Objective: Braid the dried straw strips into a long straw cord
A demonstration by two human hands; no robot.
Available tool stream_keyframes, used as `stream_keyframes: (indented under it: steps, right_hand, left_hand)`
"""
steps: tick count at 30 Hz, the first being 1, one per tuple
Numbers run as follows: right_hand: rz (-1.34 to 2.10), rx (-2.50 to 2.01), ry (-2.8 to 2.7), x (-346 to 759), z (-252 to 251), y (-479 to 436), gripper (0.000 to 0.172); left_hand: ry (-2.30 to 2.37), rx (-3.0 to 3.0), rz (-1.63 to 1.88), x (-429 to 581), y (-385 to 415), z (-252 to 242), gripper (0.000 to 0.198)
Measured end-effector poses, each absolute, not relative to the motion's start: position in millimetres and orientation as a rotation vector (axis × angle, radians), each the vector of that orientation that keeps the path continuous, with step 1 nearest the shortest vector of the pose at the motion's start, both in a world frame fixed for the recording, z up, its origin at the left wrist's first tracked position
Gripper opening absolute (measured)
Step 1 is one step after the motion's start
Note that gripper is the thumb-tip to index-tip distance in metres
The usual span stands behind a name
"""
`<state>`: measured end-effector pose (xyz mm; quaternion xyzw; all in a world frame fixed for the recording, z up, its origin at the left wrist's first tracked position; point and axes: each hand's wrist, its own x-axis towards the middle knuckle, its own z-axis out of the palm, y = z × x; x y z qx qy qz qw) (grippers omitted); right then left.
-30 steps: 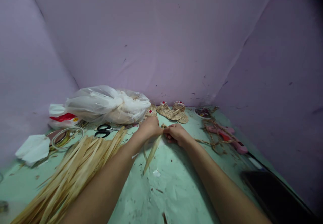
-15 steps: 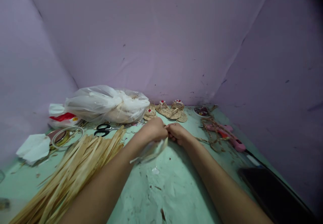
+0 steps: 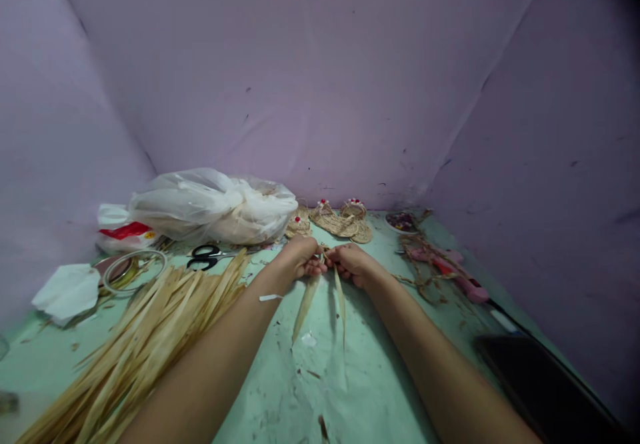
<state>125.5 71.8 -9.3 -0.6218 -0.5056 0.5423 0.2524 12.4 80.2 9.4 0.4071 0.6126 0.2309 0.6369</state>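
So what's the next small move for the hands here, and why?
Probably cross the left strip over the right strip: the left hand and right hand pinch their tops close together, while the loose ends hang apart.

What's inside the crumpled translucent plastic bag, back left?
The crumpled translucent plastic bag shows a straw-coloured mass low on its right side. White folds cover the rest, so its exact contents cannot be told.

Bare left hand (image 3: 300, 257) and right hand (image 3: 353, 263), bare forearms (image 3: 430, 357), small white scrap (image 3: 271, 297) on the left forearm.
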Motion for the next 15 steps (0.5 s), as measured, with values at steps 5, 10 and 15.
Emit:
stream_keyframes:
  steps: [5,10,15]
  right_hand:
    - [1.375,-1.732,-1.489,126,-11,74,0.018]
    - [0.957,-1.653,-1.855,133,-12,77,0.010]
    - [0.405,-1.518,-2.281,139,-15,76,0.013]
  left_hand:
    - [1.402,0.956,0.467,12,82,3,0.015]
    - [1.473,1.047,0.464,11,84,1,0.021]
    - [1.508,1.122,0.394,9,83,6,0.013]
